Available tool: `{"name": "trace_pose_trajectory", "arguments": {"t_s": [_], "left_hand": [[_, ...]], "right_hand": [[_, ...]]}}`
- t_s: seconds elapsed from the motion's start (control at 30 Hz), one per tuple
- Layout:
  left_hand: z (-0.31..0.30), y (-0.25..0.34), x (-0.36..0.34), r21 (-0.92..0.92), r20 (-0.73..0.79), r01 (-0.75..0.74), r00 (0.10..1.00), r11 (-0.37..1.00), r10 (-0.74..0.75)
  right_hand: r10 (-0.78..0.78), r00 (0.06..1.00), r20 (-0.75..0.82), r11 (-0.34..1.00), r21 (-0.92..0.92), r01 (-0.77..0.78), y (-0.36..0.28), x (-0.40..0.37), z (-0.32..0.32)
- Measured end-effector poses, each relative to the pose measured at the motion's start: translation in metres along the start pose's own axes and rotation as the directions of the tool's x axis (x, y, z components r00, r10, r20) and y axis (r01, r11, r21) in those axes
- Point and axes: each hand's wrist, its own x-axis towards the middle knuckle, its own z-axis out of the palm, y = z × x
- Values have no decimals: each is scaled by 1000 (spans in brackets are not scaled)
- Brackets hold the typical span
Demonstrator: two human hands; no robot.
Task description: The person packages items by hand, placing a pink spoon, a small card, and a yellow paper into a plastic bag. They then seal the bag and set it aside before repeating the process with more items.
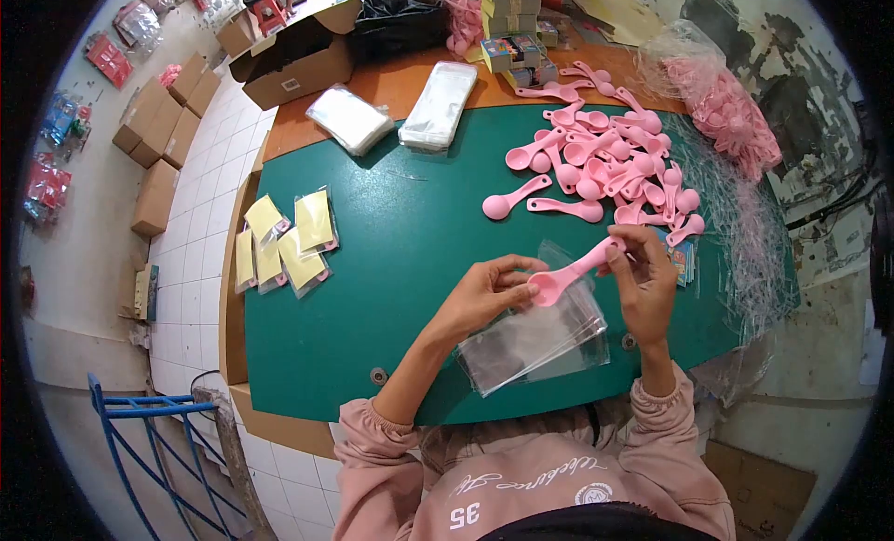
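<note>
A pink plastic measuring spoon [570, 273] is held at a slant between my two hands. My right hand [644, 273] pinches the end of its handle between thumb and fingers. My left hand [492, 295] has its fingers curled in at the bowl, with the thumb touching the rim. Right under the spoon lies a fanned stack of clear plastic bags [540, 341], partly covered by my left hand. Beyond my hands, a heap of pink spoons [605, 155] spreads over the green tabletop. Small printed cards [684, 262] show partly behind my right hand.
Several packed bags with yellow cards [303, 262] lie at the left. Two bundles of clear bags [438, 108] are at the back, near an open cardboard box [298, 66]. Card stacks [510, 52] and a sack of pink spoons [722, 113] stand behind the heap. A blue metal frame [154, 411] is at lower left.
</note>
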Motion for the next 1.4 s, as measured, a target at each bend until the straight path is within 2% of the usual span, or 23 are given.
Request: {"name": "trace_pose_trajectory", "arguments": {"t_s": [0.07,0.1,0.17,0.23,0.3,0.37,0.4,0.47,0.5,0.57,0.6,0.63,0.67,0.7,0.73,0.87,0.97,1.03,1.07,1.13,1.27,1.37,1.4], "left_hand": [[3,-1,0,-6,37,3,999,1000,-3],[3,-4,0,26,60,-69,996,997,67],[0,-3,-1,58,84,-141,987,988,136],[-8,2,-3,284,190,97,969,954,-155],[-4,7,-5,175,217,47,973,983,-85],[-1,7,-6,62,238,0,971,998,-15],[-2,6,-7,14,208,-21,978,1000,17],[-2,9,-8,-31,180,-42,983,999,47],[-2,15,-11,-5,168,-50,985,999,50],[-5,22,-15,14,162,-56,985,998,53],[-10,25,-15,51,144,-74,987,996,66],[-11,28,-15,88,124,-91,989,992,80],[-10,30,-16,29,107,-72,992,997,69],[-11,29,-15,26,107,-75,992,997,72],[-12,27,-15,28,107,-77,991,997,74],[-12,22,-11,47,133,-92,987,995,85],[-11,21,-10,17,125,-78,989,997,75],[-14,19,-9,35,122,-71,990,997,66],[-15,17,-8,50,121,-64,991,997,57],[-13,12,-7,30,102,-104,990,994,101],[-12,16,-9,41,88,-120,989,992,116],[-13,16,-8,-10,109,-87,990,996,88],[-13,16,-8,-9,105,-90,990,996,91]], "right_hand": [[39,993,111,999,2,-39,-3,0,5],[37,993,111,999,2,-38,-4,0,7],[130,982,137,980,132,-148,-6,0,9],[118,985,129,983,124,-134,-4,-1,10],[103,988,119,987,114,-116,-2,-1,8],[51,945,324,998,6,-56,1,-5,5],[52,945,323,998,4,-56,1,-7,7],[-265,767,585,944,-6,330,0,-10,14],[-263,770,581,944,-10,330,-2,-9,10],[-35,802,597,998,-26,63,-8,-3,-10],[0,878,479,980,-175,96,-3,1,-28],[191,943,272,940,-326,-97,4,5,-44],[349,937,31,853,-424,-304,12,8,-59],[247,963,-103,660,-710,-245,37,6,-78],[101,976,-191,367,-905,-215,64,2,-93],[121,967,-223,439,-862,-254,90,-3,-114],[233,935,-267,479,-805,-349,91,-2,-122],[90,943,-321,496,-806,-322,93,-4,-126],[90,942,-322,497,-805,-323,92,-4,-129],[258,898,-356,616,-656,-437,88,-2,-137],[320,881,-348,604,-642,-473,86,0,-145],[318,909,-268,524,-749,-405,71,0,-147],[257,947,-191,476,-828,-296,63,-2,-145]]}}
